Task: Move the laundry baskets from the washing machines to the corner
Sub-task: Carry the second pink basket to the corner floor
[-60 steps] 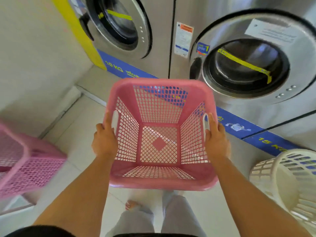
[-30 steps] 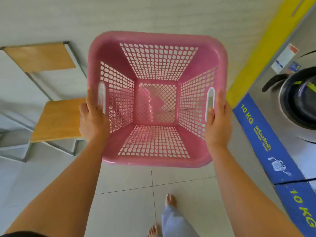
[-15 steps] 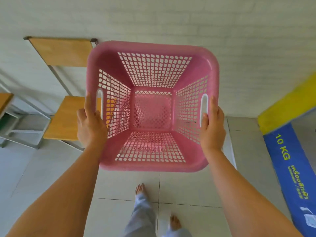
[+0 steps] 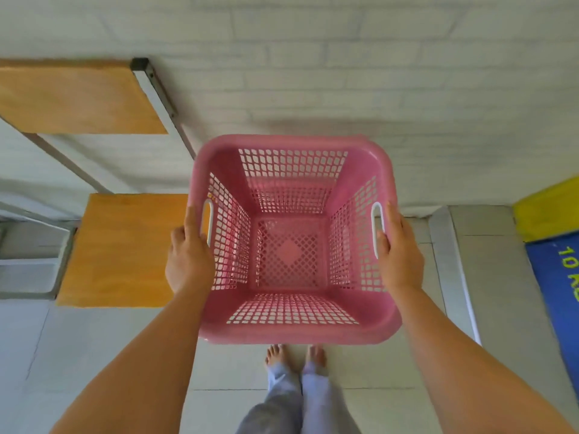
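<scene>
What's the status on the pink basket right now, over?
Left hand and right hand grip the side handles. Pink basket empty, facing the wall. Wooden chair close on its left.

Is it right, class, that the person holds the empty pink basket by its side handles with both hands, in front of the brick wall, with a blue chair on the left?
Not quite. The head view shows the chair has an orange-brown wooden seat, not blue. The rest holds: left hand and right hand hold the empty pink basket at its side handles, before the brick wall.
</scene>
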